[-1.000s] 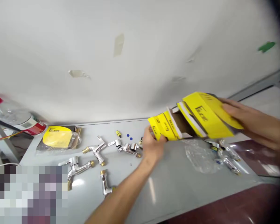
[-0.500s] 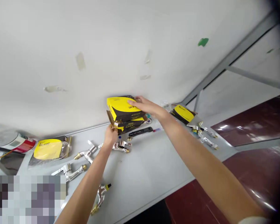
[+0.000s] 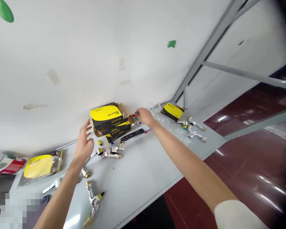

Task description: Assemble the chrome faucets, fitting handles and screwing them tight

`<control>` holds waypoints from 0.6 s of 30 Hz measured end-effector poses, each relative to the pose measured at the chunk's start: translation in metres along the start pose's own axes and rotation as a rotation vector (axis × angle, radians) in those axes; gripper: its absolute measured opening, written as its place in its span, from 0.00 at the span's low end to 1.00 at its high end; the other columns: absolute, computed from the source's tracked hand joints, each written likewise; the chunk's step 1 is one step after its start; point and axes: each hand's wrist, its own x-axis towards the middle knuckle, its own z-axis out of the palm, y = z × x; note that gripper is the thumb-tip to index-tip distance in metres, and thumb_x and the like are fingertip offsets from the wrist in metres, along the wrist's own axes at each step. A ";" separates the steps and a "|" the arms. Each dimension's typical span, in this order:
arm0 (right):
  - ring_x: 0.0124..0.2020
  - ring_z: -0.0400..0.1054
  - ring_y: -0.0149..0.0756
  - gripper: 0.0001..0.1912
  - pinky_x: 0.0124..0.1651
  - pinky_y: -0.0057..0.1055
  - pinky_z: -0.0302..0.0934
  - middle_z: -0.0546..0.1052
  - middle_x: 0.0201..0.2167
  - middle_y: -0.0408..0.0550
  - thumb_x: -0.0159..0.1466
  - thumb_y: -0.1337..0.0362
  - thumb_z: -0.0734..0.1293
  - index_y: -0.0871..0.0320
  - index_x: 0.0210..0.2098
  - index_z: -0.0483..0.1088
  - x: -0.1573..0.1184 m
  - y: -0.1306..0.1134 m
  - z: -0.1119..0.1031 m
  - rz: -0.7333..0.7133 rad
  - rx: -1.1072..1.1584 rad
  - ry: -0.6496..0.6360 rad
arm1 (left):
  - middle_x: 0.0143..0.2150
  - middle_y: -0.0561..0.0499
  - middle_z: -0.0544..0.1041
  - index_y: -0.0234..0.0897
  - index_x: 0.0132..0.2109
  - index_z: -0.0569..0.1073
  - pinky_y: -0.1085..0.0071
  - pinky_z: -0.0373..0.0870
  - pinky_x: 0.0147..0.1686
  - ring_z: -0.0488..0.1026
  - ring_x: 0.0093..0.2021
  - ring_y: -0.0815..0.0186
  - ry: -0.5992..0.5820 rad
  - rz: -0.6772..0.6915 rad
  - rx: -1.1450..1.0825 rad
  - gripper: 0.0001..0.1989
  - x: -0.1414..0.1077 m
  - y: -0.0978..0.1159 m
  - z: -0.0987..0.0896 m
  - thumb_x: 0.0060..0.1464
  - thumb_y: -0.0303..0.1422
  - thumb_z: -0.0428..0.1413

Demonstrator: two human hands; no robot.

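Observation:
A stack of yellow-and-black faucet boxes [image 3: 106, 116] stands against the wall, its open cardboard flaps showing at the right. My left hand [image 3: 84, 141] is just left of the stack, apart from it, fingers spread and holding nothing. Right of the stack, my right hand [image 3: 144, 116] has its fingers curled beside small tape rolls [image 3: 139, 123]. Whether something is in those fingers is hidden. Below the stack lie a chrome faucet [image 3: 109, 154], a black tool-like bar [image 3: 132, 135] and a small brass ring [image 3: 121, 143].
Another chrome faucet [image 3: 94, 200] lies near the table's front edge. At the right are several faucets [image 3: 196, 136], clear plastic wrap [image 3: 166, 125] and a yellow-and-black box [image 3: 173, 111]. A plastic-wrapped box [image 3: 38, 166] lies left. A metal frame [image 3: 205, 54] borders the table's right end.
Both hands have come off the box stack. My left hand has opened and moved to its left; my right hand has moved right, to the tape rolls. The view has shifted right.

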 end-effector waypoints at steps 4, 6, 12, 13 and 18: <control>0.50 0.71 0.42 0.11 0.52 0.32 0.63 0.78 0.47 0.57 0.65 0.65 0.64 0.62 0.42 0.77 -0.006 0.017 0.041 -0.006 -0.047 -0.087 | 0.66 0.46 0.65 0.46 0.66 0.59 0.52 0.66 0.64 0.66 0.63 0.57 0.089 0.011 0.049 0.38 -0.034 -0.001 -0.018 0.47 0.22 0.47; 0.50 0.71 0.39 0.12 0.53 0.34 0.64 0.77 0.48 0.57 0.67 0.63 0.63 0.63 0.43 0.75 -0.004 0.019 0.052 -0.004 -0.066 -0.106 | 0.64 0.47 0.67 0.47 0.65 0.61 0.52 0.68 0.61 0.68 0.61 0.57 0.124 -0.025 0.066 0.35 -0.067 -0.004 -0.031 0.49 0.24 0.48; 0.52 0.70 0.39 0.13 0.55 0.38 0.64 0.76 0.50 0.57 0.69 0.62 0.62 0.63 0.46 0.74 0.008 0.025 0.065 -0.004 -0.105 -0.115 | 0.60 0.44 0.71 0.42 0.62 0.66 0.57 0.74 0.53 0.74 0.54 0.56 0.212 -0.260 0.087 0.26 -0.185 -0.039 -0.060 0.56 0.34 0.51; 0.53 0.70 0.40 0.13 0.55 0.38 0.64 0.75 0.51 0.57 0.69 0.62 0.62 0.64 0.46 0.74 0.009 0.027 0.066 -0.019 -0.108 -0.113 | 0.59 0.43 0.72 0.41 0.61 0.66 0.59 0.75 0.51 0.75 0.52 0.57 0.230 -0.274 0.092 0.25 -0.202 -0.045 -0.063 0.56 0.36 0.52; 0.53 0.69 0.37 0.14 0.57 0.42 0.65 0.74 0.52 0.53 0.68 0.60 0.64 0.63 0.48 0.72 0.006 0.037 0.075 -0.093 -0.122 -0.116 | 0.55 0.44 0.74 0.40 0.59 0.69 0.65 0.77 0.45 0.77 0.47 0.59 0.349 -0.337 0.098 0.25 -0.261 -0.065 -0.074 0.57 0.44 0.54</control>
